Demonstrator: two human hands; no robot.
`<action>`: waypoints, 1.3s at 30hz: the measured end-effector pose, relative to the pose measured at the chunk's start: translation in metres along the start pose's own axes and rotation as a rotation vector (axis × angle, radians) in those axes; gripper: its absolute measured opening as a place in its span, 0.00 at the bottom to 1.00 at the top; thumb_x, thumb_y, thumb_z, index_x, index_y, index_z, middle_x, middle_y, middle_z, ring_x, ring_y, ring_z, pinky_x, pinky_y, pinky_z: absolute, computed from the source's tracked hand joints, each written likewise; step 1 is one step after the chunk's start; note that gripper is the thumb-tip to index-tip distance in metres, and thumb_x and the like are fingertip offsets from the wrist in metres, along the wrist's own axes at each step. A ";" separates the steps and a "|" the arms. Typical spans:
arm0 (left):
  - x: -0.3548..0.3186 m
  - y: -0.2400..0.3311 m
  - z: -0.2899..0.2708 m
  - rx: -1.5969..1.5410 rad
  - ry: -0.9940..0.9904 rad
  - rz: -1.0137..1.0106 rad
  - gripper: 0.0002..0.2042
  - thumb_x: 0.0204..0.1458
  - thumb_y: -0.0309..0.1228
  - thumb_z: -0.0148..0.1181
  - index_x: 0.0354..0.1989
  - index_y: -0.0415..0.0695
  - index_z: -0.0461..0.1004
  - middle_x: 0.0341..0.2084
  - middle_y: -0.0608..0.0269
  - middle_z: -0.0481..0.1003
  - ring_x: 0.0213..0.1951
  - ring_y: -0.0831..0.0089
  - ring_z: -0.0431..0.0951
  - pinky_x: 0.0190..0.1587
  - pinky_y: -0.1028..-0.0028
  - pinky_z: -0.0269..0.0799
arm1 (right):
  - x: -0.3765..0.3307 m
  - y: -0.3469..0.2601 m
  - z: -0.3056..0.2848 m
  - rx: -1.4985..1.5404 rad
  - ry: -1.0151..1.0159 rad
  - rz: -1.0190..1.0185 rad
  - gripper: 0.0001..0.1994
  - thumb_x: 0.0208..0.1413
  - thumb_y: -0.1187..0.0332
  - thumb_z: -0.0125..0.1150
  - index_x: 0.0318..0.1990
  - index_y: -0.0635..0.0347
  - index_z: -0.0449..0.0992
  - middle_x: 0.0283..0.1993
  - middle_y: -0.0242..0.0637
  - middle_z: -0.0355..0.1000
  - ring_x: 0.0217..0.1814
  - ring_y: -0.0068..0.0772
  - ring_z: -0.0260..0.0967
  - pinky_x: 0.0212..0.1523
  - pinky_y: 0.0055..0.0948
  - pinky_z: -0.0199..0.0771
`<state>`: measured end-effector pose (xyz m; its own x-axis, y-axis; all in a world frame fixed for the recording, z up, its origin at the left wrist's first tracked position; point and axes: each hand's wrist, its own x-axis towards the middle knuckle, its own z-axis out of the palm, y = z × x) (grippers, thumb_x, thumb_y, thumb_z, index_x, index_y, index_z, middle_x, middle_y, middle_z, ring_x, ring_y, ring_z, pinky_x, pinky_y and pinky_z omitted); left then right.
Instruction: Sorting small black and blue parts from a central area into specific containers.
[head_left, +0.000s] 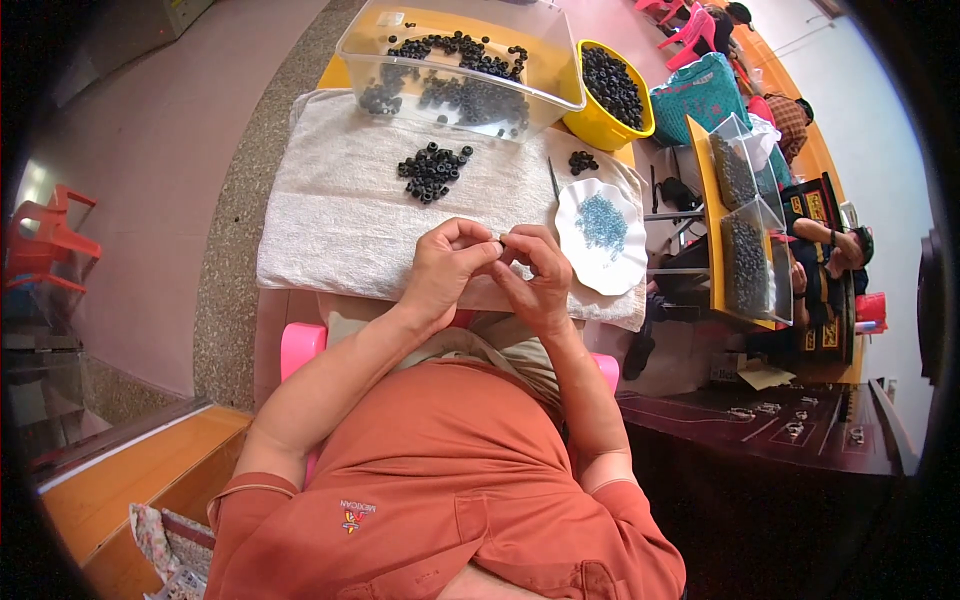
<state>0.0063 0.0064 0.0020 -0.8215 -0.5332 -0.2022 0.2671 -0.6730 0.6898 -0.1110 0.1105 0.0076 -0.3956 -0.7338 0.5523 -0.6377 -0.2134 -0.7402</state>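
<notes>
My left hand [448, 265] and my right hand [538, 278] meet over the near edge of the white towel [330, 190], fingertips pinched together. Between them a speck of a small black part [502, 242] shows; the fingers hide most of it. Just beyond the hands lies a loose pile of small black ring-shaped parts [432, 172]. Close by my right hand stands a white scalloped plate [622, 268] with many tiny bluish clear pieces [603, 222] on it. A thin dark tool [553, 178], perhaps tweezers, rests against the plate's far left rim.
A clear plastic bin [450, 95] with scattered black parts stands at the towel's far side. Right of it is a yellow tub [597, 128] full of black parts; a smaller cluster [583, 161] lies below. Other people work at the right, near clear boxes [745, 265].
</notes>
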 end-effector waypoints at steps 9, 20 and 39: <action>0.001 -0.001 -0.001 0.004 0.007 0.013 0.05 0.52 0.20 0.61 0.35 0.41 0.73 0.30 0.66 0.77 0.32 0.80 0.77 0.38 0.80 0.74 | 0.002 -0.001 -0.002 -0.092 -0.051 0.002 0.17 0.43 0.81 0.69 0.44 0.66 0.76 0.41 0.42 0.73 0.33 0.28 0.74 0.32 0.24 0.75; 0.000 -0.002 0.001 0.042 -0.062 -0.048 0.09 0.60 0.32 0.58 0.40 0.38 0.77 0.31 0.64 0.78 0.33 0.80 0.78 0.38 0.79 0.75 | 0.003 0.001 -0.005 -0.161 0.043 -0.077 0.18 0.43 0.82 0.69 0.44 0.66 0.76 0.40 0.41 0.73 0.32 0.26 0.72 0.32 0.23 0.73; 0.000 -0.005 -0.001 0.166 -0.112 -0.013 0.10 0.61 0.34 0.57 0.38 0.38 0.77 0.32 0.64 0.78 0.33 0.81 0.77 0.38 0.79 0.74 | 0.002 0.004 -0.010 -0.142 0.041 -0.106 0.19 0.39 0.82 0.73 0.43 0.63 0.78 0.39 0.41 0.74 0.36 0.31 0.75 0.37 0.26 0.76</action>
<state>0.0052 0.0094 -0.0018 -0.8775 -0.4588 -0.1395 0.1772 -0.5806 0.7947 -0.1209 0.1146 0.0092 -0.3462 -0.6843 0.6418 -0.7630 -0.1927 -0.6171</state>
